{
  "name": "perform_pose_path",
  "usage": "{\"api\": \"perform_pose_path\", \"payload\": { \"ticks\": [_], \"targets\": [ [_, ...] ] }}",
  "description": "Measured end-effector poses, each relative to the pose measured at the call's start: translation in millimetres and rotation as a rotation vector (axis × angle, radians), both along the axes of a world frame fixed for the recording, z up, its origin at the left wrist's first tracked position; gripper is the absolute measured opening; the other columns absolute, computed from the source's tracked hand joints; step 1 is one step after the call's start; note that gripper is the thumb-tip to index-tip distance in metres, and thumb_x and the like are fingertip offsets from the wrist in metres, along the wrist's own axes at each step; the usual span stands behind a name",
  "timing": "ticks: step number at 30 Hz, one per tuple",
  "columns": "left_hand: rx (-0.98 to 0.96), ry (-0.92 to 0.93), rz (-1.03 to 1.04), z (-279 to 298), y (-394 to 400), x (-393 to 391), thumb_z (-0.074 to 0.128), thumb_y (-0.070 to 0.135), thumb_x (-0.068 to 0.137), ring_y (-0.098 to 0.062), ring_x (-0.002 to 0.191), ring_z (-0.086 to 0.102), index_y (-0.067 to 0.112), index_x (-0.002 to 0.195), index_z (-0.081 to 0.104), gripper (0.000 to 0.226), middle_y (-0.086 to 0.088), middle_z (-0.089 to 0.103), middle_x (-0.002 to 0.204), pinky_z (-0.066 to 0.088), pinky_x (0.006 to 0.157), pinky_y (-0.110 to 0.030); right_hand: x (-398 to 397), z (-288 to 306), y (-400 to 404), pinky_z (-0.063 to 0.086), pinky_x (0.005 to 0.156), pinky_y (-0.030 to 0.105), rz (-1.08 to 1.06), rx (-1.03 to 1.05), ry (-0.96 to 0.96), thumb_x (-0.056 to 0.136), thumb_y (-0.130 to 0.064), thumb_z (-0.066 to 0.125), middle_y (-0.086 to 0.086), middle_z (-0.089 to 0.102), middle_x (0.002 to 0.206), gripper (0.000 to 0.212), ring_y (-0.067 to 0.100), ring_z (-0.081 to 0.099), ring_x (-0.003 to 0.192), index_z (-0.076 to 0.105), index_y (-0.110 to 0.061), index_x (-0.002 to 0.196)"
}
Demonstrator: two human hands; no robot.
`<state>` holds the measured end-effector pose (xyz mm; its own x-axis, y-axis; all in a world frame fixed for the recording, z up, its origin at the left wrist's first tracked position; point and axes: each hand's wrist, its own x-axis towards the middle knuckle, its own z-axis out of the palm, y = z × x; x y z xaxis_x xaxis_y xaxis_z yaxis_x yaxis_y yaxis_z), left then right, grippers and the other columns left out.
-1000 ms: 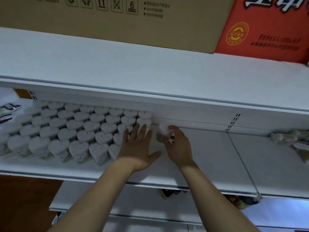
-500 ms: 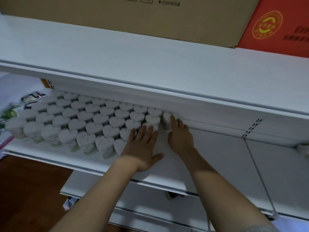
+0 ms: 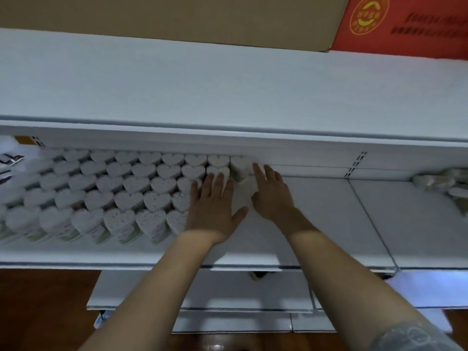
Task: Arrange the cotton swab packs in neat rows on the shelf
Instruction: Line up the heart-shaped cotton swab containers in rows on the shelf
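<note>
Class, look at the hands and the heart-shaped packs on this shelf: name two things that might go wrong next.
1. The right hand pushes the end pack with straight fingers, so it might tip or skew out of the back row.
2. The left hand lies flat across packed rows; a careless slide may nudge neighbours out of line.

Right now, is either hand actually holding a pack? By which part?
Neither grips one. The left hand lies flat, fingers straight, against the right end of the heart-shaped packs. The right hand touches the side of the back-row end pack with straight fingers.
</note>
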<state>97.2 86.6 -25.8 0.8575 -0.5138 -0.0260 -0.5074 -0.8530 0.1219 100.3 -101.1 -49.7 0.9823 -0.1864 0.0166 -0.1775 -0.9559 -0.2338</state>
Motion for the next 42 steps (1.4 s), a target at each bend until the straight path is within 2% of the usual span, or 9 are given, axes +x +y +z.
{"api": "perform_pose_path", "payload": {
  "ticks": [2,5,10,15,18,21,27,34,42],
  "targets": [
    [-0.051,-0.042,-0.02,3,-14,-3,-0.007,0.074,0.08,-0.029,0.155,-0.003,0.017,0.161,0.009,0.101,-0.008,0.003,0.169,-0.004,0.124,-0.054,-21,0,-11,0.031,0.115,0.046,-0.031,-0.007,-0.053,0.094,-0.024,0.054,0.015,0.013,0.165,0.079,0.037,0.018,0.148,0.01,-0.019,0.16],
    [-0.104,-0.06,-0.063,5,-46,-15,0.01,0.066,0.095,-0.029,0.155,0.002,0.016,0.16,0.015,0.082,-0.008,0.012,0.168,-0.006,0.124,-0.052,-56,-2,-36,0.031,0.116,0.046,-0.092,0.007,-0.099,0.094,-0.022,0.055,0.019,0.023,0.161,0.073,0.037,0.022,0.147,0.021,-0.013,0.158],
    [-0.113,-0.007,-0.182,9,-119,-51,0.025,0.06,0.102,-0.026,0.155,-0.003,0.018,0.161,0.01,0.074,-0.006,0.008,0.169,-0.004,0.124,-0.05,-122,4,-101,0.025,0.119,0.04,-0.263,-0.003,-0.082,0.099,-0.025,0.05,0.013,0.02,0.163,0.066,0.033,0.019,0.148,0.022,-0.016,0.158],
    [-0.124,-0.028,-0.31,14,-209,-102,0.029,0.058,0.102,-0.026,0.155,0.001,0.017,0.161,0.013,0.073,-0.008,0.011,0.168,-0.006,0.124,-0.05,-198,4,-183,0.052,0.092,0.055,-0.385,0.023,-0.203,0.079,-0.013,0.059,0.028,0.053,0.137,0.061,0.048,0.051,0.122,0.054,-0.001,0.138],
    [-0.165,-0.055,-0.339,11,-269,-138,0.03,0.057,0.101,-0.029,0.154,0.01,0.015,0.159,0.022,0.072,-0.011,0.021,0.166,0.0,0.124,-0.052,-244,12,-239,0.04,0.108,0.047,-0.443,-0.045,-0.161,0.087,-0.015,0.057,0.023,0.042,0.149,0.061,0.04,0.037,0.136,0.045,-0.005,0.146],
    [-0.148,-0.001,-0.357,7,-333,-180,0.034,0.056,0.102,-0.028,0.154,0.008,0.018,0.16,0.019,0.071,-0.008,0.018,0.166,0.001,0.124,-0.051,-291,13,-302,0.039,0.107,0.046,-0.506,-0.052,-0.149,0.093,-0.018,0.053,0.02,0.034,0.153,0.059,0.037,0.03,0.141,0.039,-0.008,0.149],
    [-0.129,0.047,-0.414,9,-432,-228,0.033,0.055,0.102,-0.028,0.154,0.01,0.018,0.159,0.018,0.069,-0.007,0.019,0.166,0.004,0.124,-0.051,-351,14,-411,0.032,0.107,0.043,-0.641,-0.058,-0.127,0.095,-0.019,0.05,0.022,0.042,0.143,0.054,0.039,0.037,0.129,0.04,-0.003,0.145],
    [-0.125,0.102,-0.454,6,-518,-220,0.031,0.055,0.103,-0.025,0.153,0.011,0.019,0.16,0.018,0.068,-0.006,0.017,0.167,0.006,0.124,-0.048,-328,3,-495,0.024,0.117,0.041,-0.665,-0.082,-0.11,0.095,-0.036,0.052,0.019,0.037,0.151,0.069,0.037,0.028,0.139,0.029,-0.003,0.151],
    [-0.206,0.11,-0.478,-14,-588,-186,0.041,0.052,0.1,-0.028,0.138,0.041,0.02,0.152,0.034,0.061,-0.006,0.044,0.152,0.031,0.112,-0.046,-297,-15,-541,0.037,0.099,0.043,-0.642,-0.177,-0.056,0.087,-0.054,0.056,0.009,0.046,0.138,0.068,0.033,0.039,0.13,0.04,-0.019,0.142]
  ]
}}
